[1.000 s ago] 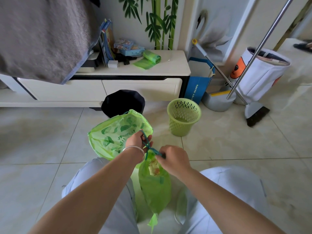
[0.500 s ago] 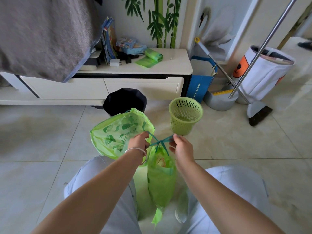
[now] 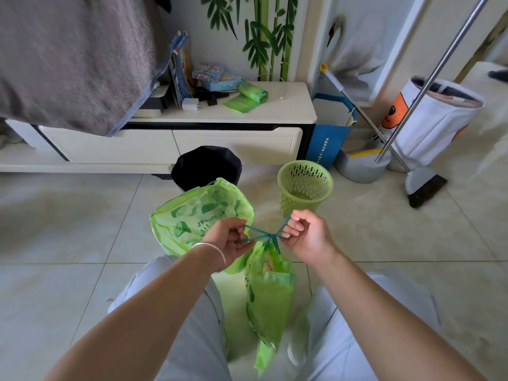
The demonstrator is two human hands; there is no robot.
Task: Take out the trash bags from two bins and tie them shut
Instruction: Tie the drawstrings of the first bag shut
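A slim green trash bag [image 3: 270,292] hangs between my knees, its neck gathered under a dark green drawstring [image 3: 268,237]. My left hand [image 3: 229,239] is shut on the left ends of the drawstring and my right hand [image 3: 305,235] on the right ends, pulled apart with a knot between them. A second green bag [image 3: 192,218] with leaf print stands open in its bin behind my left hand. The green perforated bin [image 3: 305,185] stands bare on the floor to the right.
A black round bin [image 3: 206,165] sits before the white low cabinet [image 3: 220,138], which carries a roll of green bags [image 3: 251,93]. A broom [image 3: 424,185], a dustpan, a blue paper bag [image 3: 328,138] and a white fabric basket [image 3: 434,119] crowd the right. A grey blanket hangs at the upper left.
My hands, close together at the bag's neck a second ago, have moved apart, drawing the drawstring taut sideways. The slim bag has risen slightly.
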